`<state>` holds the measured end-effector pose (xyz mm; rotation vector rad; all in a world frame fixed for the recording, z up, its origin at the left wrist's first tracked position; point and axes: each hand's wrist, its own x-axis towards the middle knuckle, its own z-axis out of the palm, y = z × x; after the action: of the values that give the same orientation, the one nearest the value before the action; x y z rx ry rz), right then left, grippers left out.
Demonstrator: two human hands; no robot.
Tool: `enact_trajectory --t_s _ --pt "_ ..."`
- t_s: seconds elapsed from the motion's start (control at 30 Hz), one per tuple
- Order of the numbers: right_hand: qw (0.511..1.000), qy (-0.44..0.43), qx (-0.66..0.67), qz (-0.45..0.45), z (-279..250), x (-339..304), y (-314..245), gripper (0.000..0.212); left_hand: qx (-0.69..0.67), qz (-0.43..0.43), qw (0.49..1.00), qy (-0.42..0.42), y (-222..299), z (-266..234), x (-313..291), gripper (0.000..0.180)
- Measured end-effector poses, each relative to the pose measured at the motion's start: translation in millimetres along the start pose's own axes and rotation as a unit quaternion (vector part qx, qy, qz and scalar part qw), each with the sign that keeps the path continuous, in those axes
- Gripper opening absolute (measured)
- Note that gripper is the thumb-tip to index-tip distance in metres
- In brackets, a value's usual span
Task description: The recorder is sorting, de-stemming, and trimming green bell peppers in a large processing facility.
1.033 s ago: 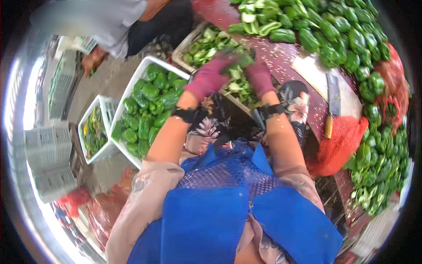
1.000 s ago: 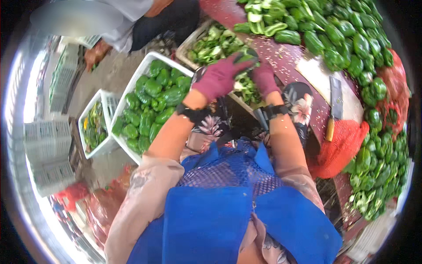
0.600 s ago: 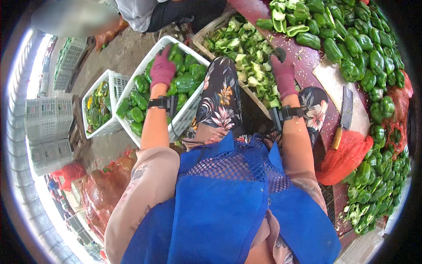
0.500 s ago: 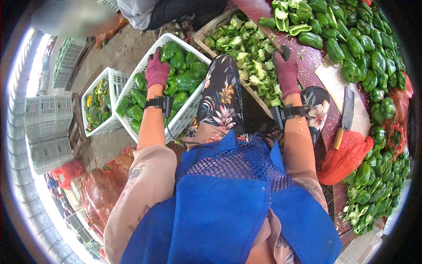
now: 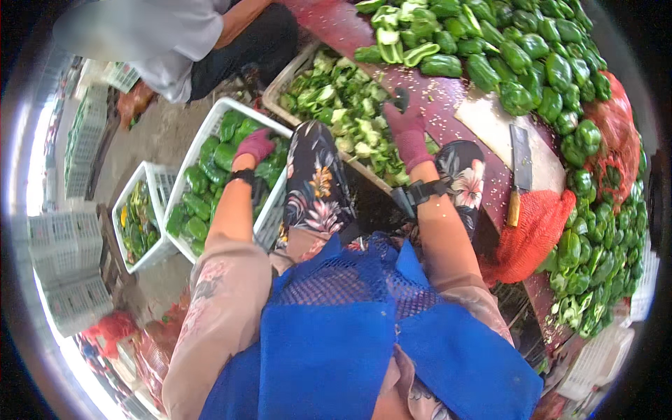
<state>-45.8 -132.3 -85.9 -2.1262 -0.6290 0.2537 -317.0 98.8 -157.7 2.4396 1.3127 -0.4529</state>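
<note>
Reaching into the white crate (image 5: pixel 210 136) of whole green peppers (image 5: pixel 210 157), the left hand (image 5: pixel 253 145) is curled down among them in its pink glove; whether it is pinching 1 I cannot tell. The right hand (image 5: pixel 407 134), also gloved, rests with fingers loosely bent on the tabletop (image 5: pixel 448 105), just right of the crate of cut pepper pieces (image 5: pixel 336 98); I cannot tell if it holds anything. Right of that crate lies a cleaver (image 5: pixel 519 168) on a pale cutting board (image 5: pixel 490 122). The likeliest slip, as I judge it: glossy, rounded peppers could squirt from a gloved grip and roll to the floor. They look firm, smooth, deep green and blocky.
</note>
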Motion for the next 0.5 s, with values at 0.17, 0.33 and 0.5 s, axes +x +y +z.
enact_trajectory --t_s 0.17,0.33,0.5 --pt "0.962 0.040 0.270 0.027 14 17 17 0.042 0.012 0.099 0.954 0.282 92 -75 8 0.045" --pt "0.784 0.106 0.583 0.186 29 25 47 0.034 -0.083 0.339 0.907 0.234 276 -99 35 0.048" --pt "0.747 0.163 0.626 0.151 9 29 24 0.030 0.043 0.267 0.946 0.181 364 -76 77 0.048"
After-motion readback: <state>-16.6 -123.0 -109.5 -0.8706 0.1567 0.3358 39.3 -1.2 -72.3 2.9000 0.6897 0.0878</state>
